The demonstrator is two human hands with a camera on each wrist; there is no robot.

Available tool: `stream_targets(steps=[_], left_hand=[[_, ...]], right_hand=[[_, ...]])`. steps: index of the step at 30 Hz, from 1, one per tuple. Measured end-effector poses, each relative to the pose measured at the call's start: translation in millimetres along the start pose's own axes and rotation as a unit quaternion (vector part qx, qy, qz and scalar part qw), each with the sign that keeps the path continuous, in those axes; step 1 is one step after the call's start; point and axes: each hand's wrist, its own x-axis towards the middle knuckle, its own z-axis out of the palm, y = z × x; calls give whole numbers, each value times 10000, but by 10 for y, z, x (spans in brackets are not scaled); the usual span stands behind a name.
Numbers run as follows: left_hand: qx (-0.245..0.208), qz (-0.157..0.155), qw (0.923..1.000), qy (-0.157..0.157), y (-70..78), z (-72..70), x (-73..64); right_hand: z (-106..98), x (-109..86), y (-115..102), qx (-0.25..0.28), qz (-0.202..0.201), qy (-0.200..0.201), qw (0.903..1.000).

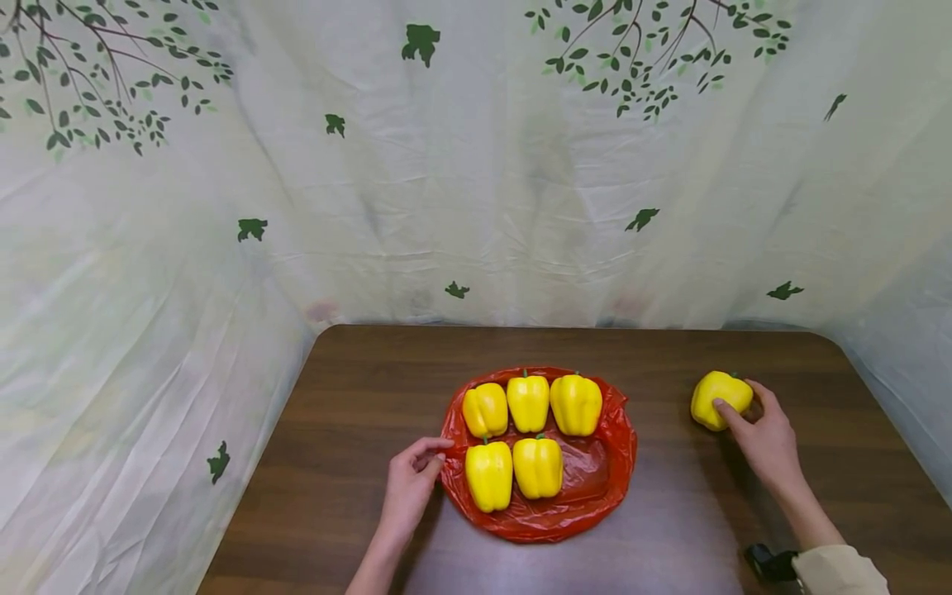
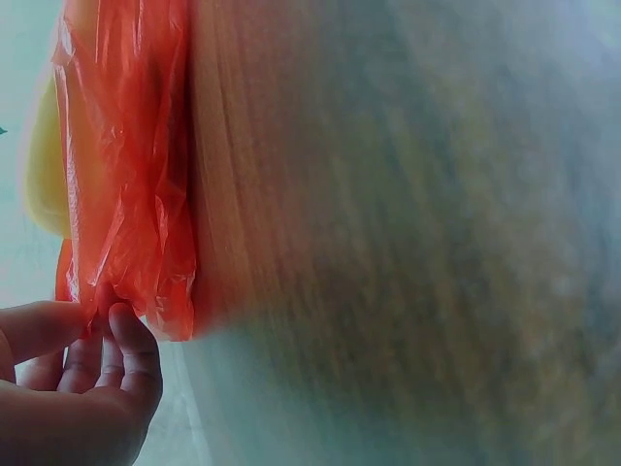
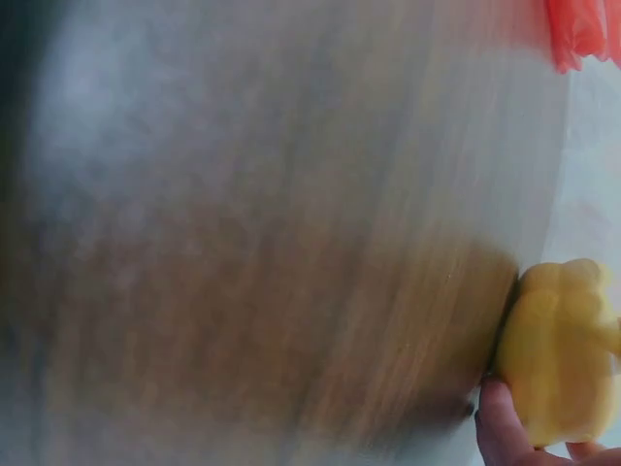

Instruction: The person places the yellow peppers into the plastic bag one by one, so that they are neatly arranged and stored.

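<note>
A red plastic bag (image 1: 583,506) is spread in a rough circle on the table, its rim crinkled and raised. Several yellow bell peppers (image 1: 488,477) lie in it, in a back row and a front row. My left hand (image 1: 411,483) pinches the bag's left edge between thumb and fingers, and the left wrist view shows this red film (image 2: 121,184) close up. Over on the right, my right hand (image 1: 766,434) grips one more yellow bell pepper (image 1: 716,398), thumb on its near side. This pepper (image 3: 558,354) also appears at the right of the right wrist view, partly cut off.
The brown wooden table (image 1: 357,372) has rounded far corners. Behind it and along the sides hangs a pale curtain (image 1: 476,182) printed with leaves and branches. A black strap (image 1: 769,564) sits by the right sleeve (image 1: 840,570).
</note>
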Motion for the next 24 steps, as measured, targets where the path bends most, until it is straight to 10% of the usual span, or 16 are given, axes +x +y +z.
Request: stream_targets(steps=[24], left_hand=[[19, 265, 9996, 139, -7, 17, 4]], right_hand=[[-7, -132, -9, 719, 163, -153, 9972]])
